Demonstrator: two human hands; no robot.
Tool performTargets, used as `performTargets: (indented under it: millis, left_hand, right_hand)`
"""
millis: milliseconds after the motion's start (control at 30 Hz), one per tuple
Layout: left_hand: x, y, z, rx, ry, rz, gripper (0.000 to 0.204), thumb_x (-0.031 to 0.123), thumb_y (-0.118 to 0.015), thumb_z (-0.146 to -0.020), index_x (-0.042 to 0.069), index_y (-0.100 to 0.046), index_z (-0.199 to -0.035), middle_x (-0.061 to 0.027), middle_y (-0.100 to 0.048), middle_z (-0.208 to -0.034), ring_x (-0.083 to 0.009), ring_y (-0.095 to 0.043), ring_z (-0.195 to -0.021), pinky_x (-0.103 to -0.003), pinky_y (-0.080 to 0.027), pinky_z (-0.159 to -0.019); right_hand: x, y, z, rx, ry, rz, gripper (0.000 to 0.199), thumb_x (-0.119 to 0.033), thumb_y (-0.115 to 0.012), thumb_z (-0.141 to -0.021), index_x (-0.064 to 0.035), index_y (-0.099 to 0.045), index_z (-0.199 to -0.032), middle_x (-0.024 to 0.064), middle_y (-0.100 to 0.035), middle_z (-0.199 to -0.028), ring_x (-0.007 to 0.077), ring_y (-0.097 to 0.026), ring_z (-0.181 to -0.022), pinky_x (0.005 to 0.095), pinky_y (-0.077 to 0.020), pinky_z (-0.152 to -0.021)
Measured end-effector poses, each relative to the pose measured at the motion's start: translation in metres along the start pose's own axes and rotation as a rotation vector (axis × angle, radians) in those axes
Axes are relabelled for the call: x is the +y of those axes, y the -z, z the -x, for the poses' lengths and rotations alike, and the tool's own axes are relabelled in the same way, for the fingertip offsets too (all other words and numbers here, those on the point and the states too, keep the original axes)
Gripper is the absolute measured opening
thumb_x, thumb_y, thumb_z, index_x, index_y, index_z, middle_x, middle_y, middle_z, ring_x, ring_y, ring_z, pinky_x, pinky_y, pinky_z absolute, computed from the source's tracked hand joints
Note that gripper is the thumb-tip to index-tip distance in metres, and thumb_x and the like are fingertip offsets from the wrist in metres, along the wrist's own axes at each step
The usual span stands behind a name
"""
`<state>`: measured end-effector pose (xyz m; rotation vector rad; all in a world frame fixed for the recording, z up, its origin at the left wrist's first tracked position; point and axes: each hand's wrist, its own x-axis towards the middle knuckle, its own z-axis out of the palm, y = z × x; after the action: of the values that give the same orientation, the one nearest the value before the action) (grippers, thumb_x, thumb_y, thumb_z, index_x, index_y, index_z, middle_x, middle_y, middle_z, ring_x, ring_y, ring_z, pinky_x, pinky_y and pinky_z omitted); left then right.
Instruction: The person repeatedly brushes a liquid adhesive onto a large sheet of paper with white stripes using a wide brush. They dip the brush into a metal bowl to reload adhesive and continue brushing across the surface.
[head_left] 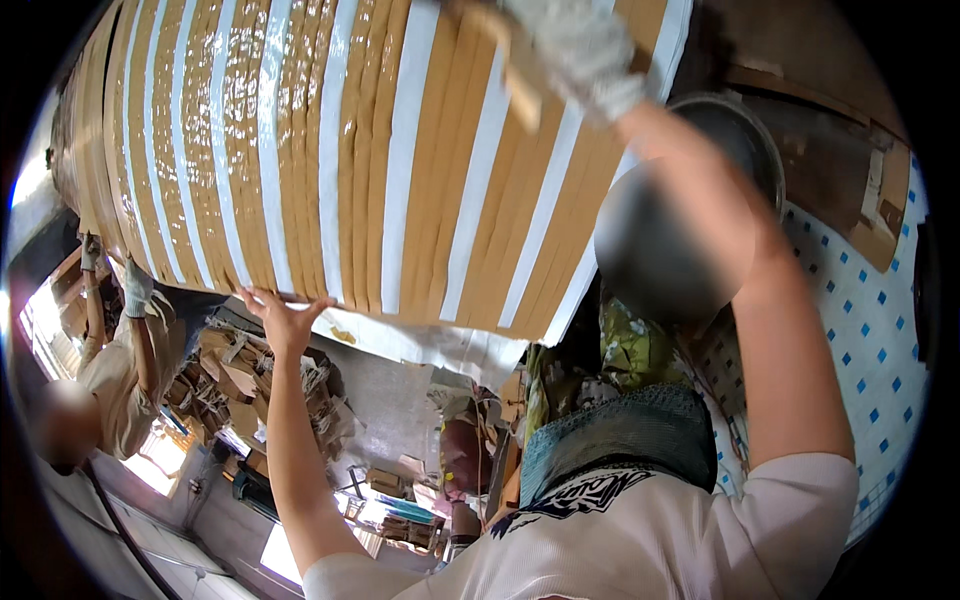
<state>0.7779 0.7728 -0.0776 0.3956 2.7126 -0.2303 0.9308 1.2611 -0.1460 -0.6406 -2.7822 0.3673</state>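
A broad surface of tan strips [470, 170] alternating with white bands fills the upper view. Its left part is glossy and looks wet, while the right part looks duller. My bare left hand [285, 318] is at the near edge, thumb and fingers spread and touching it. Over the upper right of the strips, my right hand [585, 50] wears a pale knit glove and is smeared by motion. It is closed on a flat tan wooden-looking tool [522, 85], whose working end I cannot make out. Under my right forearm is a dark round pot [765, 150], partly hidden.
At the far left, a person [125, 385] with gloved hands touches the strips' edge. Piled cardboard scraps [235, 375] lie below on the grey floor [385, 385]. White sheeting with blue squares [850, 330] spreads at right, beside a brown board [880, 210].
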Motion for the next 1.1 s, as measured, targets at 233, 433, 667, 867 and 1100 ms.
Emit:
performTargets:
  millis: [233, 433, 667, 867, 1100]
  left_hand:
    - [-0.002, 0.002, 0.004, 0.043, -0.098, 0.113, 0.157, 0.069, -0.086, -0.052, -0.023, 0.004, -0.143, -0.0415, 0.01, -0.151, -0.0493, -0.019, -0.144, -0.039, -0.038, -0.11]
    - [-0.001, 0.002, -0.002, -0.07, -0.022, 0.104, 0.163, 0.074, -0.083, -0.05, -0.023, 0.01, -0.142, -0.0393, 0.014, -0.153, -0.0479, -0.017, -0.145, -0.038, -0.031, -0.115]
    - [0.002, 0.004, 0.0, -0.053, -0.003, 0.083, 0.162, 0.073, -0.083, -0.05, -0.023, 0.008, -0.142, -0.0403, 0.014, -0.151, -0.05, -0.017, -0.144, -0.037, -0.03, -0.115]
    - [-0.026, -0.023, -0.015, 0.037, -0.084, -0.03, 0.157, 0.075, -0.081, -0.053, -0.023, 0.002, -0.143, -0.0373, 0.016, -0.154, -0.0472, -0.026, -0.142, -0.042, -0.041, -0.108]
    - [-0.02, -0.014, -0.004, -0.041, -0.039, -0.029, 0.154, 0.072, -0.081, -0.058, -0.023, 0.006, -0.143, -0.0387, 0.013, -0.154, -0.0456, 0.002, -0.148, -0.046, -0.03, -0.115]
  right_hand:
    - [-0.165, -0.002, 0.23, -0.069, 0.328, -0.092, 0.015, -0.025, -0.053, -0.095, -0.0127, -0.056, -0.087, 0.0006, -0.046, -0.066, 0.0138, -0.05, -0.056, 0.0297, -0.0417, -0.041]
    - [-0.139, 0.062, 0.157, -0.846, -0.223, -0.61, 0.041, -0.049, -0.045, -0.095, -0.011, -0.06, -0.089, 0.0065, -0.055, -0.082, 0.0174, -0.056, -0.077, 0.0347, -0.0515, -0.071]
    - [-0.088, 0.035, 0.083, -0.123, -0.387, -0.388, 0.033, -0.04, -0.06, -0.093, -0.0089, -0.068, -0.096, 0.009, -0.071, -0.09, 0.0223, -0.066, -0.091, 0.0409, -0.0502, -0.083]
    - [-0.207, -0.033, 0.221, -0.059, 0.017, -0.802, 0.031, -0.026, -0.052, -0.096, -0.012, -0.064, -0.121, 0.0115, -0.066, -0.113, 0.0248, -0.064, -0.105, 0.045, -0.0497, -0.096]
    - [-0.04, 0.023, 0.132, -0.186, -0.171, -0.596, 0.052, -0.06, -0.051, -0.092, -0.0223, -0.066, -0.123, 0.0085, -0.069, -0.102, 0.025, -0.064, -0.085, 0.0414, -0.0508, -0.078]
